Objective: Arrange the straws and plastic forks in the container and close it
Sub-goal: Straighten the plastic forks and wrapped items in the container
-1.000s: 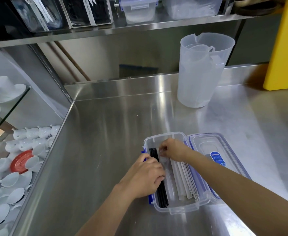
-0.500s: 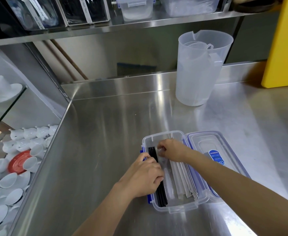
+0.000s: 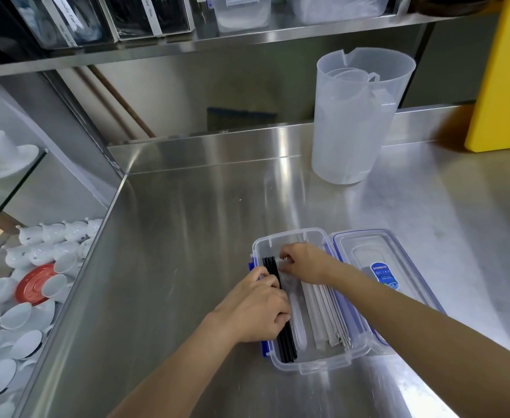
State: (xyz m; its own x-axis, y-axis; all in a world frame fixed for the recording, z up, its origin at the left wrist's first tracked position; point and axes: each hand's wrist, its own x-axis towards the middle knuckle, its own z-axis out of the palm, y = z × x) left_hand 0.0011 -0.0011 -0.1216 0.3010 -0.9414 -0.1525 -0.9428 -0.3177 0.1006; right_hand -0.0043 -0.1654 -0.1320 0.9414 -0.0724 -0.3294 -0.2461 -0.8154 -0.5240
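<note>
A clear plastic container [image 3: 314, 365] with blue clips sits open on the steel counter. Its lid [image 3: 368, 251] lies flat beside it on the right. Inside lie black straws [image 3: 287, 345] along the left wall, clear plastic forks [image 3: 299, 330] in the middle and paper-wrapped straws [image 3: 329, 321] on the right. My left hand [image 3: 256, 312] rests over the container's left edge, its fingers curled on the black straws. My right hand [image 3: 303, 262] reaches into the far end, fingertips pinching the top of a clear fork.
A tall translucent pitcher [image 3: 350, 116] stands at the back of the counter [image 3: 187, 236]. A yellow board [image 3: 507, 73] leans at the far right. Storage boxes line the shelf [image 3: 217, 40] above. White cups and a red saucer [image 3: 33, 283] lie below the counter's left edge.
Both hands stay in nearly the same place in the container. My right fingers shift slightly at the fork tops.
</note>
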